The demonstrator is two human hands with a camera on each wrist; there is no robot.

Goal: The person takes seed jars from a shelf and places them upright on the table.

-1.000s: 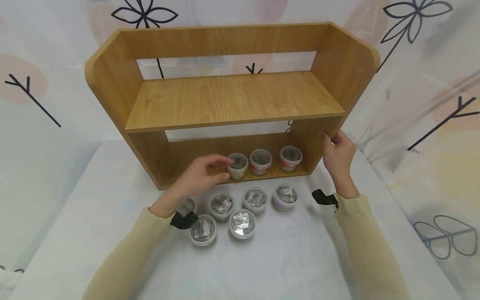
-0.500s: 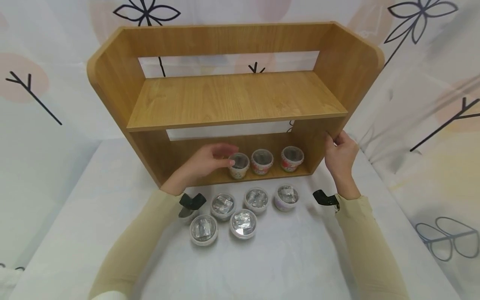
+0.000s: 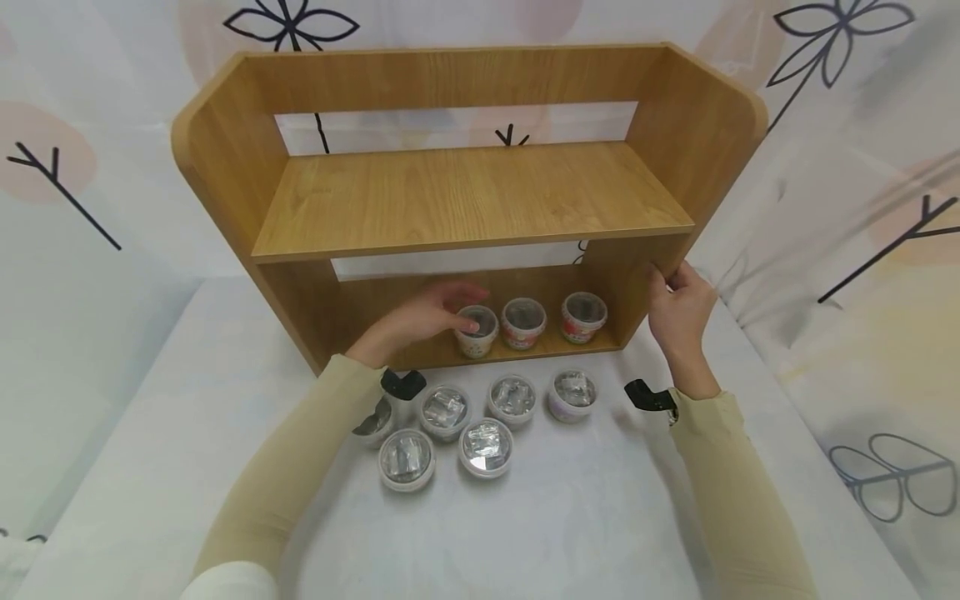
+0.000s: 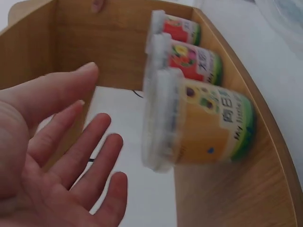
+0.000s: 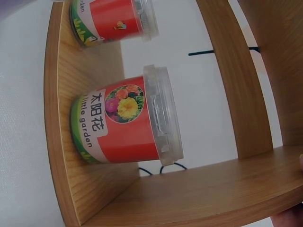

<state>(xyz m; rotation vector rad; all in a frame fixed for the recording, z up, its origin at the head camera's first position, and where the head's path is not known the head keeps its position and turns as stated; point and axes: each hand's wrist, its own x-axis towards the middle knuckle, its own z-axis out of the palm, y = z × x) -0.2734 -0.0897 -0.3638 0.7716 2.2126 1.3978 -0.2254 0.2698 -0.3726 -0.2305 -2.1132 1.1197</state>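
My left hand [image 3: 423,318] reaches over the leftmost of three small lidded seed cups on the bottom board. In the left wrist view its fingers are spread and relaxed, apart from the lid of the orange-labelled seed cup [image 4: 208,127]. Two red-labelled cups stand to the right: a middle cup [image 3: 522,336] and a right cup [image 3: 579,331], all upright. My right hand [image 3: 681,312] grips the side panel's front edge on the wooden shelf [image 3: 472,200]. Only a bit of its fingers [image 5: 288,218] shows in the right wrist view, beside the wood.
On the white table [image 3: 570,533] in front of the shelf, several more lidded cups stand in a loose group, including a purple-labelled cup [image 3: 572,407] at the right. One cup [image 3: 377,421] lies partly behind the left wrist strap [image 3: 403,384]. The upper board [image 3: 465,200] overhangs the lower cups.
My left hand has moved right and farther into the lower compartment, from the leftmost cup's side to over its lid. My right hand keeps its hold on the shelf panel.
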